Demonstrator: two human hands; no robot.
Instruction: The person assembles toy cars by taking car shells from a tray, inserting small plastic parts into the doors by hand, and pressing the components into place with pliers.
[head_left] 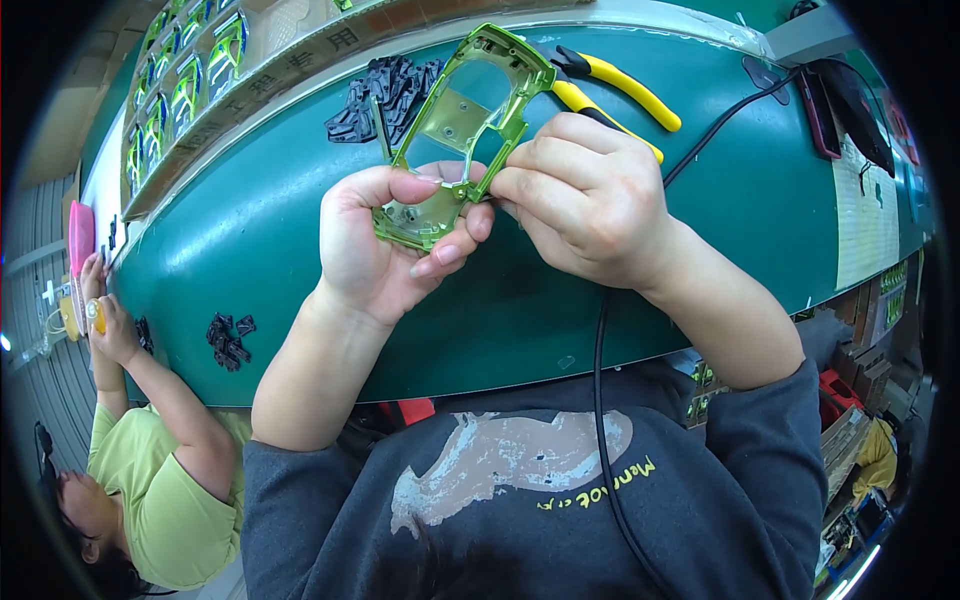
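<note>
A green plastic housing frame with large openings is tilted up above the bench. My left hand grips its lower part, thumb on the near face and fingers curled underneath. At the frame's right edge, my right hand has its fingers pinched together; whatever lies between the fingertips is hidden. Just behind the frame, a heap of small black plastic parts rests on the green bench top. Cutting pliers with yellow handles lie beyond my right hand, partly covered by it.
A cardboard tray holds several green frames at the far left. Smaller black parts lie at the near left. A black cable crosses the bench toward a phone. A co-worker in a light green shirt works at the left.
</note>
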